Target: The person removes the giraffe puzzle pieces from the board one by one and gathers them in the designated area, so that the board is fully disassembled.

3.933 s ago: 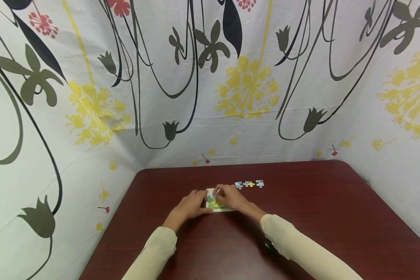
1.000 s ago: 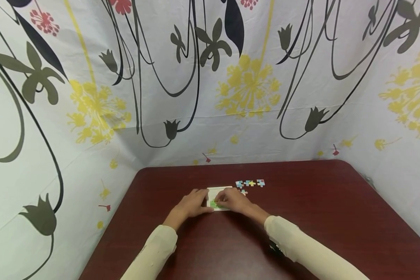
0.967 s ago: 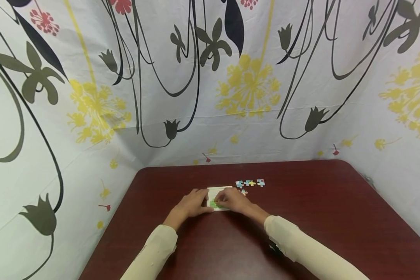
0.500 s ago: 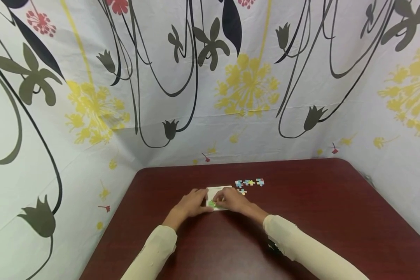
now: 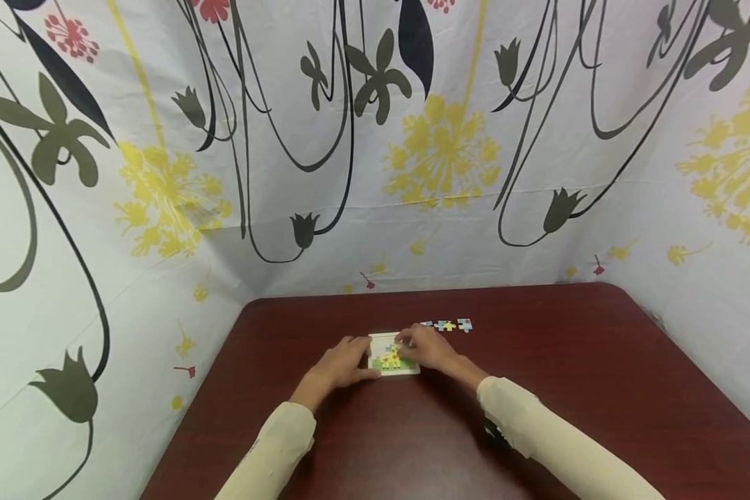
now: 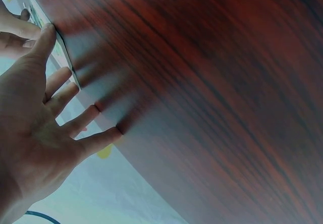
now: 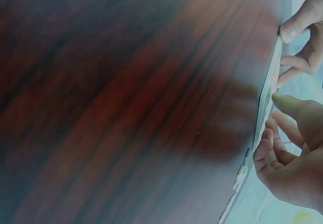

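Puzzle board (image 5: 378,341) lies green side nearest, long axis unclear; left hand (image 5: 345,362) spread; cannot tell whether right hand (image 5: 431,348) pinches.

Hands (image 5: 432,348) farther apart, more puzzle picture (image 5: 391,359) visible

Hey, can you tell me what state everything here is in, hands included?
Puzzle board: flat on the table, partly filled, white base showing at upper left.
Left hand: fingers spread, touching the board's left edge.
Right hand: over the board's right side; whether it pinches a piece is unclear.
Loose pieces: lying off the board.
Patterned cloth: hanging, creased.
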`<action>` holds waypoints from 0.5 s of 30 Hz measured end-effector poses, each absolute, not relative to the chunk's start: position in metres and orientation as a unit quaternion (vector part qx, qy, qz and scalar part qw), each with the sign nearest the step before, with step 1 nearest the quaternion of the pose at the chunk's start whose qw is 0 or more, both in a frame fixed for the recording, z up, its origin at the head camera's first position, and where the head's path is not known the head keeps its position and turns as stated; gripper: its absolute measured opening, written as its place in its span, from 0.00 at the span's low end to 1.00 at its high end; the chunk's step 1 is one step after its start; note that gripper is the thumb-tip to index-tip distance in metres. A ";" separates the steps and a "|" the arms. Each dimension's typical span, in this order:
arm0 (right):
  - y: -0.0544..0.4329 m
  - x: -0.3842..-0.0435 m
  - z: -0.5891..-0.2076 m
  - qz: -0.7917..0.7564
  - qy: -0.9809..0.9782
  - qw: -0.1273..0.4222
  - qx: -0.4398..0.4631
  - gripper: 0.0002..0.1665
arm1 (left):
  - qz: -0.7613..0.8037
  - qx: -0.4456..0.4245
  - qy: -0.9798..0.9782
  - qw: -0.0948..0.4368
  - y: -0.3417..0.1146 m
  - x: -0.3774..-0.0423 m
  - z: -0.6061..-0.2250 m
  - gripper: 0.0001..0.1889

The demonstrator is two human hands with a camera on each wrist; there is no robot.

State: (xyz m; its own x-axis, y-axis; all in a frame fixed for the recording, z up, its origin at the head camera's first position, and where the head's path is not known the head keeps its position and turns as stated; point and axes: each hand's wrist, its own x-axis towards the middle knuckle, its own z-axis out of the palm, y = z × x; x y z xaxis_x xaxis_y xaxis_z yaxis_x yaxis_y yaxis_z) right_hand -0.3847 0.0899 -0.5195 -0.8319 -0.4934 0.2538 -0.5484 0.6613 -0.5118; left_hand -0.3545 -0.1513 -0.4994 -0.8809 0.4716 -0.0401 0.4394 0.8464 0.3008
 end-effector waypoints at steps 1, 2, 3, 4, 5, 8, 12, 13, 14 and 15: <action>0.090 -0.385 -0.520 0.293 -0.911 0.045 0.285 0.14 | 0.143 0.238 0.959 0.057 -0.151 -0.354 -0.499 0.25; 0.090 -0.386 -0.521 0.291 -0.912 0.045 0.286 0.15 | 0.142 0.238 0.959 0.056 -0.151 -0.354 -0.499 0.25; 0.090 -0.387 -0.521 0.291 -0.912 0.043 0.287 0.16 | 0.142 0.238 0.959 0.056 -0.151 -0.354 -0.499 0.25; 0.090 -0.387 -0.521 0.289 -0.912 0.040 0.287 0.17 | 0.141 0.239 0.959 0.056 -0.151 -0.355 -0.499 0.25; 0.089 -0.387 -0.521 0.287 -0.913 0.035 0.287 0.18 | 0.141 0.239 0.959 0.056 -0.151 -0.355 -0.499 0.25; 0.088 -0.386 -0.520 0.289 -0.913 0.019 0.288 0.19 | 0.141 0.241 0.959 0.054 -0.151 -0.355 -0.500 0.25; 0.087 -0.386 -0.518 0.292 -0.910 0.000 0.295 0.17 | 0.142 0.242 0.958 0.053 -0.151 -0.356 -0.501 0.24; 0.087 -0.386 -0.518 0.294 -0.909 -0.004 0.295 0.17 | 0.142 0.242 0.958 0.053 -0.151 -0.356 -0.501 0.24; 0.086 -0.386 -0.517 0.293 -0.909 -0.010 0.295 0.17 | 0.143 0.242 0.958 0.054 -0.151 -0.356 -0.501 0.24; 0.086 -0.387 -0.517 0.293 -0.910 -0.013 0.294 0.17 | 0.145 0.242 0.958 0.054 -0.151 -0.356 -0.501 0.24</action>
State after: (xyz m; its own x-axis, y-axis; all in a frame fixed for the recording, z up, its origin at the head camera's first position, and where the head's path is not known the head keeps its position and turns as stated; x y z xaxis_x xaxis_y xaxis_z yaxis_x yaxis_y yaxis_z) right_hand -0.3868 0.0859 -0.5175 -0.8265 -0.5429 0.1485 -0.5277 0.6556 -0.5402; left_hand -0.3556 -0.1512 -0.5011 -0.8770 0.4792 -0.0342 0.4477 0.8411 0.3035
